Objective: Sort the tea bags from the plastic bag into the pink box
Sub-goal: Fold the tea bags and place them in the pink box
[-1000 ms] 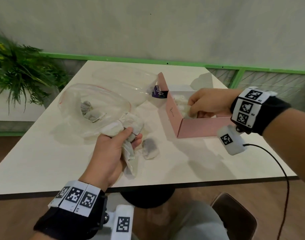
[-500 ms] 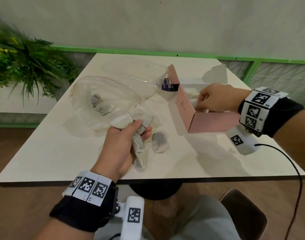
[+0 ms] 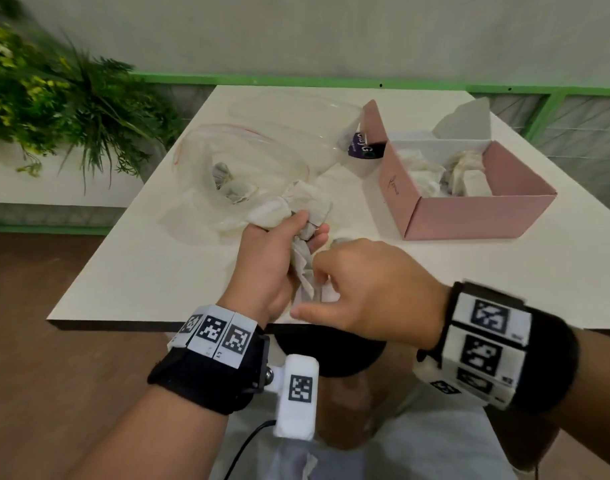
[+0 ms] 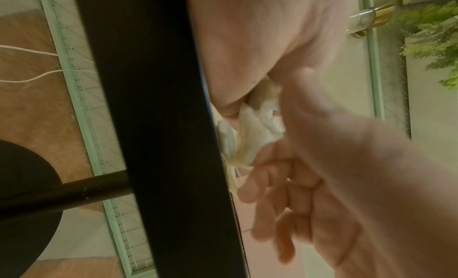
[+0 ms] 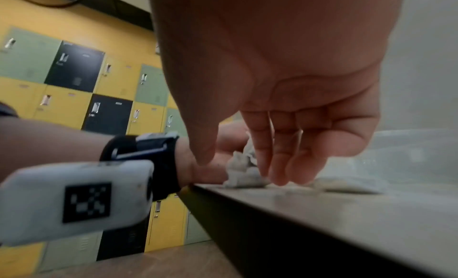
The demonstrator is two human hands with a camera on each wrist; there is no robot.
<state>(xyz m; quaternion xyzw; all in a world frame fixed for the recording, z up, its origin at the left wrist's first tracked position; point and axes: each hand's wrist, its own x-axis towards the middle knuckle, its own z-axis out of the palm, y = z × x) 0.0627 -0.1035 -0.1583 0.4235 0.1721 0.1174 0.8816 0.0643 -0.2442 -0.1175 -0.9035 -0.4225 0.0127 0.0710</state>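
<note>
My left hand (image 3: 307,230) grips a crumpled bunch of tea bags (image 3: 305,268) at the table's near edge, together with the end of the clear plastic bag (image 3: 206,188). A few more tea bags (image 3: 232,192) lie inside that bag. My right hand (image 3: 317,282) is right beside the left. Its fingers (image 5: 277,164) point down, straight, with their tips at the bunch (image 5: 239,170), and the thumb stands apart. Another tea bag (image 5: 347,184) lies flat on the table just beyond. The pink box (image 3: 470,216) stands open at the right with several tea bags (image 3: 459,174) in it.
A second clear bag (image 3: 296,112) and a purple-labelled packet (image 3: 362,150) lie behind, next to the box's raised flap. The white table (image 3: 151,271) ends just under my wrists. A green plant (image 3: 54,105) stands off the table's left side.
My right hand has left the pink box and come back left and down to the bunch in my left hand. The left hand keeps its grip, and the head view has shifted.
</note>
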